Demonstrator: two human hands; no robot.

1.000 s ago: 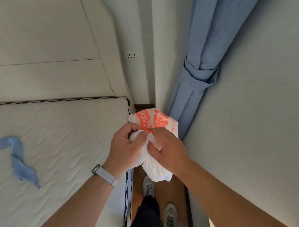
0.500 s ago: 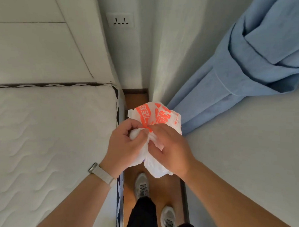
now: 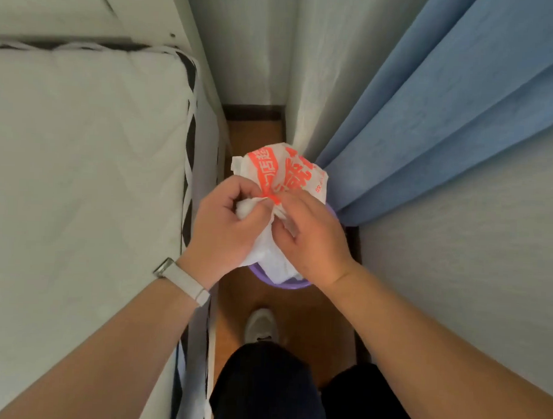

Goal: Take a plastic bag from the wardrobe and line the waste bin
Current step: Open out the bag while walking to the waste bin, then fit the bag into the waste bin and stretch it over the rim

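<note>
Bag brought over the bin, not yet opened.
Both the left hand (image 3: 224,219) and the right hand (image 3: 312,239) pinch the crumpled white plastic bag (image 3: 289,175), fingers clamped on its bunched edge. The purple waste bin (image 3: 278,284), out of view half a second ago, now shows directly beneath the bag, between the mattress (image 3: 80,169) and the blue curtain (image 3: 431,121). Spreading the mouth likely comes next.

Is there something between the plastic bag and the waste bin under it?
Nothing visible. The plastic bag, crumpled in the left hand and right hand, is directly above the purple waste bin. Only its rim shows; the inside is hidden.
</note>
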